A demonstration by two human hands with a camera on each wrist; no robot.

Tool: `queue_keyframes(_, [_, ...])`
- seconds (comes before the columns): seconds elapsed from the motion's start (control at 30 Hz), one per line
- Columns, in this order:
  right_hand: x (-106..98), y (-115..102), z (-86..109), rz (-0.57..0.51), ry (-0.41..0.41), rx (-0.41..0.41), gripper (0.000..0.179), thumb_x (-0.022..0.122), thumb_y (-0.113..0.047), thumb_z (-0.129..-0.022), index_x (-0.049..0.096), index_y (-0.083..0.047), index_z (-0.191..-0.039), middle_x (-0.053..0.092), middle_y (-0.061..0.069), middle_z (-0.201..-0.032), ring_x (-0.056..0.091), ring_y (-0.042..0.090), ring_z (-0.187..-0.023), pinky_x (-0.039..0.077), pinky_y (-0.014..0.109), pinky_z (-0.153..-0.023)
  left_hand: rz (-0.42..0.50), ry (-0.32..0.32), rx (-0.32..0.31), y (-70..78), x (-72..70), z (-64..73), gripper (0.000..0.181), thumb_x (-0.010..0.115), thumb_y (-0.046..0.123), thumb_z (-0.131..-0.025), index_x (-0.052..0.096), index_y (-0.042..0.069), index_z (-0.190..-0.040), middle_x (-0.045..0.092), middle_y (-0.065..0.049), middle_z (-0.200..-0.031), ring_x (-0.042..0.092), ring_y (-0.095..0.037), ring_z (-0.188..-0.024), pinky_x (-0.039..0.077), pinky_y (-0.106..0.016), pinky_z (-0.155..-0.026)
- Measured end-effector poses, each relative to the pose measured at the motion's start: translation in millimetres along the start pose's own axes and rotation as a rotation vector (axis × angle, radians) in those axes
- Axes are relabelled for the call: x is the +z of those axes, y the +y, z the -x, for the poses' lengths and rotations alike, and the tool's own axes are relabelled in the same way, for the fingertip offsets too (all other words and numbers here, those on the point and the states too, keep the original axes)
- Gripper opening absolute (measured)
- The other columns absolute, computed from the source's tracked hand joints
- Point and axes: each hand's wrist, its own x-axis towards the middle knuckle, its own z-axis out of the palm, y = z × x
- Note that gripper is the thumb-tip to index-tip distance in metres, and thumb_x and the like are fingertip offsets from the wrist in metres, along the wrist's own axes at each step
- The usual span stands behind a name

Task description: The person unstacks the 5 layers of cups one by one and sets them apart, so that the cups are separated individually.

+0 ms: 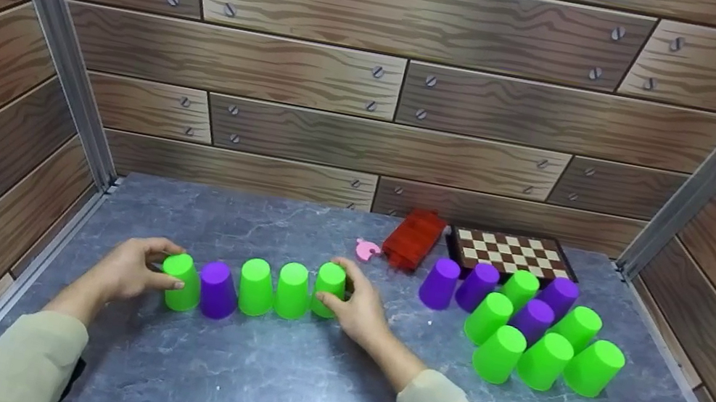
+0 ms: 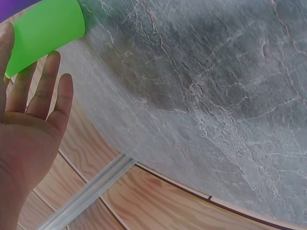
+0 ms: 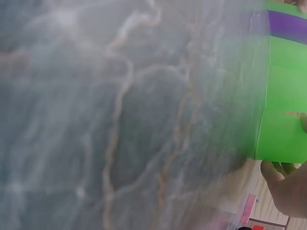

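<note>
A row of upside-down cups stands on the grey marbled table. My left hand [image 1: 129, 267] holds the green cup [image 1: 181, 284] at the row's left end, thumb in front and fingers behind; the left wrist view shows fingers touching that cup [image 2: 48, 33]. Beside it stands a purple cup [image 1: 217, 292], followed by a green cup [image 1: 256, 288] and another green cup [image 1: 293, 293]. At the right end, my right hand [image 1: 361, 308] grips a green cup [image 1: 330, 283] between thumb and fingers. In the right wrist view, this cup [image 3: 280, 136] is partly cut off.
To the right stands a group of several upside-down green cups [image 1: 544, 363] and purple cups [image 1: 440, 285]. Behind are a checkered board [image 1: 511, 253], a red pouch-like item [image 1: 414, 239] and a small pink piece [image 1: 366, 250]. Wood-patterned walls [image 1: 392, 89] enclose the table.
</note>
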Motion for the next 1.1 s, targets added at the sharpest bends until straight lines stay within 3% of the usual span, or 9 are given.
queue_keyframes(0.2, [-1, 3, 3.3, -0.023, 0.01, 0.014, 0.06, 0.083, -0.008, -0.093, 0.057, -0.008, -0.147, 0.068, 0.016, -0.133, 0.064, 0.035, -0.124, 0.053, 0.053, -0.107, -0.006, -0.003, -0.012, -0.8, 2.5, -1.2, 0.052, 0.09, 0.012, -0.087, 0.068, 0.0, -0.133, 0.071, -0.023, -0.128, 0.067, -0.043, -0.121, 0.062, -0.045, -0.09])
queue_keyframes(0.43, [-12, 4, 17.0, -0.096, 0.166, 0.043, 0.063, 0.084, 0.001, -0.088, 0.057, -0.005, -0.145, 0.069, 0.023, -0.127, 0.066, 0.038, -0.119, 0.055, 0.052, -0.103, -0.008, -0.001, -0.008, -2.0, 3.8, 1.0, 0.052, 0.09, 0.014, -0.086, 0.069, 0.0, -0.132, 0.072, -0.021, -0.127, 0.067, -0.041, -0.12, 0.06, -0.048, -0.094])
queue_keyframes(0.57, [-29, 3, 28.8, -0.119, 0.271, 0.072, 0.062, 0.085, 0.004, -0.085, 0.056, 0.002, -0.139, 0.068, 0.027, -0.127, 0.066, 0.042, -0.12, 0.055, 0.054, -0.104, -0.011, 0.002, 0.0, -2.5, 1.2, 2.4, 0.053, 0.09, 0.013, -0.086, 0.068, -0.001, -0.132, 0.072, -0.022, -0.127, 0.067, -0.043, -0.12, 0.06, -0.05, -0.096])
queue_keyframes(0.8, [-69, 12, 49.9, -0.072, 0.442, 0.133, 0.057, 0.085, 0.005, -0.084, 0.057, 0.007, -0.134, 0.065, 0.028, -0.132, 0.062, 0.045, -0.126, 0.048, 0.056, -0.111, 0.005, -0.003, 0.006, -2.0, -0.6, 3.6, 0.053, 0.09, 0.012, -0.087, 0.067, -0.002, -0.133, 0.071, -0.024, -0.128, 0.066, -0.044, -0.121, 0.061, -0.046, -0.094])
queue_keyframes(1.1, [-97, 30, 67.9, -0.123, 0.56, 0.214, 0.056, 0.079, 0.01, -0.088, 0.051, 0.011, -0.136, 0.058, 0.033, -0.14, 0.054, 0.047, -0.137, 0.042, 0.052, -0.118, -0.011, -0.001, 0.003, 1.4, 0.1, 2.9, 0.054, 0.09, 0.012, -0.087, 0.068, -0.001, -0.133, 0.071, -0.024, -0.128, 0.067, -0.043, -0.119, 0.061, -0.046, -0.092])
